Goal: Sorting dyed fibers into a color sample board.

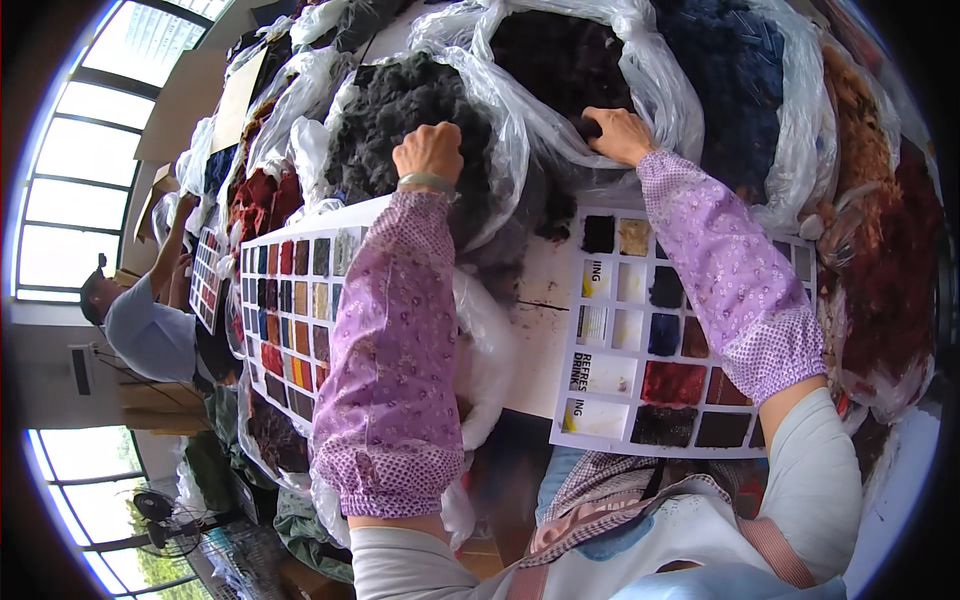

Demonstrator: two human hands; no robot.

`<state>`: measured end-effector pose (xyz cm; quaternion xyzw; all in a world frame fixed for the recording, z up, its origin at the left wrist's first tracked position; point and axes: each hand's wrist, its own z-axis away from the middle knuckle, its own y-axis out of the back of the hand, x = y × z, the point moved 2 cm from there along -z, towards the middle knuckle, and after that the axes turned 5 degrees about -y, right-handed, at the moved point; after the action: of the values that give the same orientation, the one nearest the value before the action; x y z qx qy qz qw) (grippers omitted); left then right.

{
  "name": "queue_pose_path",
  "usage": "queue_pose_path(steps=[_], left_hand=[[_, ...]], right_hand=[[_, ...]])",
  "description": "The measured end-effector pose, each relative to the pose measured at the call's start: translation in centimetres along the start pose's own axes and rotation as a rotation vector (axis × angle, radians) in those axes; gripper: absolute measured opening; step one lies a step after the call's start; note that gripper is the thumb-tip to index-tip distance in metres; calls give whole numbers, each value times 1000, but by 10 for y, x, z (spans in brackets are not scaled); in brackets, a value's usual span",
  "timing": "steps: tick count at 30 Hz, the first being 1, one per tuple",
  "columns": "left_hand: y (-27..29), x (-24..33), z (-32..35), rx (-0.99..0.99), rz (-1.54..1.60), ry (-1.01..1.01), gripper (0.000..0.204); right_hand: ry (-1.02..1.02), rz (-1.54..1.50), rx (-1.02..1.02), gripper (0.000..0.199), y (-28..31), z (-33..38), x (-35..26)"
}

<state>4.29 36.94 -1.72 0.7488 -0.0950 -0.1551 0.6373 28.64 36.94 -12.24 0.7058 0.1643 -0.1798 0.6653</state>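
Observation:
My left hand (430,155) is closed in a fist over loose dark grey fibre (385,110) in a clear plastic bag; whatever its fingers hold is hidden. At the near edge of a bag of blackish-brown fibre (555,60), my right hand (622,137) has its thumb and fingers closed on a dark tuft of fibre (588,128). Beneath my right forearm lies a white sample card (608,382) with a grid of coloured fibre swatches. Another swatch card (352,216) is partly covered by my left forearm. Purple flowered sleeves cover both forearms.
Bags of dark blue (720,90), orange-brown (855,130) and dark red fibre (890,290) stand to the right. Red fibre (265,205) lies to the left. Farther left, a co-worker (150,325) reaches toward bags beside another swatch card (205,275). A fan (155,508) stands lower left.

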Motion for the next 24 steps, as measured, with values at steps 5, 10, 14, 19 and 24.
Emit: queue_pose_path(steps=[5,10,14,19,24], left_hand=[[-28,-59,-20,-104,54,-75,17],[-26,-55,-26,-131,-161,-9,15],[-22,-47,-30,199,-217,-134,10],[-31,10,-23,171,-21,-399,14],[-55,-4,-29,176,-161,-337,27]], right_hand=[[-83,-216,187,40,24,-13,30],[16,-57,42,51,28,-3,25],[60,65,18,41,7,-6,15],[-66,-76,360,40,23,-9,18],[60,-188,1,42,49,-4,12]])
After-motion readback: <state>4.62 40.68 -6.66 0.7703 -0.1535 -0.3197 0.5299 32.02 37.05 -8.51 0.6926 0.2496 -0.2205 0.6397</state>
